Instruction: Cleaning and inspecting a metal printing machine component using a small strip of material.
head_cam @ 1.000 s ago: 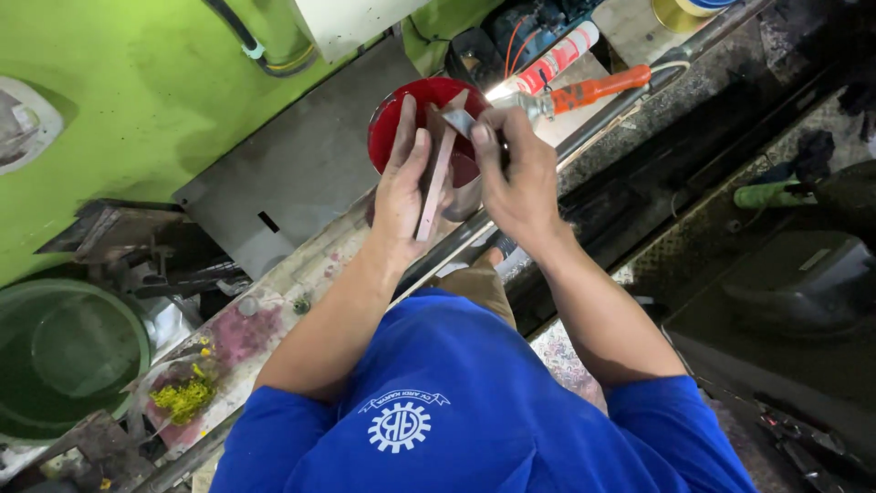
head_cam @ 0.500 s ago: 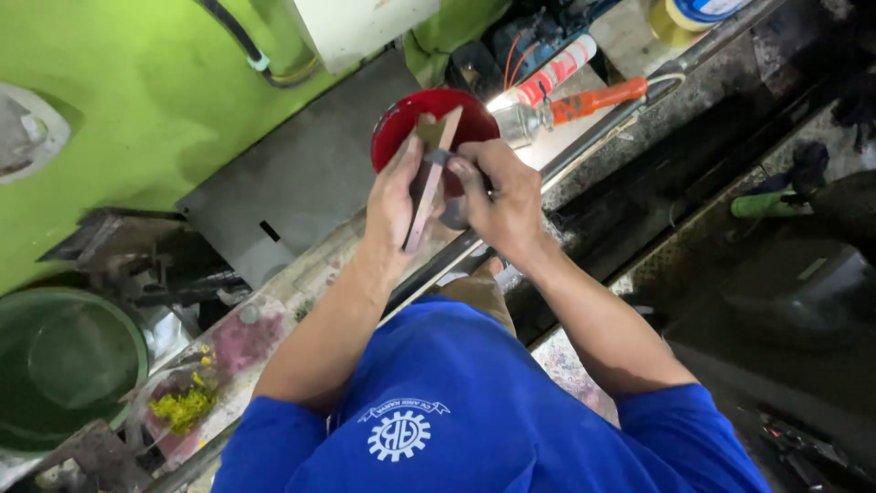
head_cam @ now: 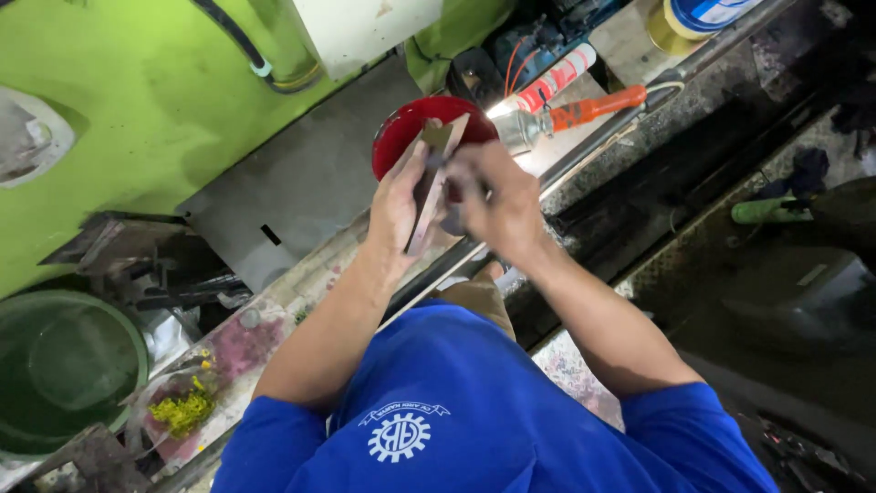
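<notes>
Head view | left hand [head_cam: 394, 208] gripping flat metal strip [head_cam: 429, 187], fingers wrapping its edge | right hand [head_cam: 497, 199] pinching strip's other side | red bowl [head_cam: 411, 132] sitting just beyond fingers | bench [head_cam: 301, 274] edge running beneath, room narrow

the flat bar [head_cam: 431, 187] held between the left hand [head_cam: 397, 205] and the right hand [head_cam: 497, 196] looks like dull grey metal, matt and a little worn. just beyond it the red bowl [head_cam: 411, 128] has a glossy, smooth plastic look. to the right, the spray can [head_cam: 552, 82] is shiny painted metal, and the tool [head_cam: 584, 111] beside it has a smooth orange plastic handle and a bright metal head. the bench [head_cam: 301, 274] is rough, stained and speckled with paint. the grey plate [head_cam: 301, 187] on it is matt sheet metal. the green machine wall [head_cam: 119, 100] at far left is painted, smooth, faintly glossy. the blue shirt [head_cam: 474, 411] is soft matt cloth. the green bucket [head_cam: 59, 365] at near left looks like dull plastic.
</notes>
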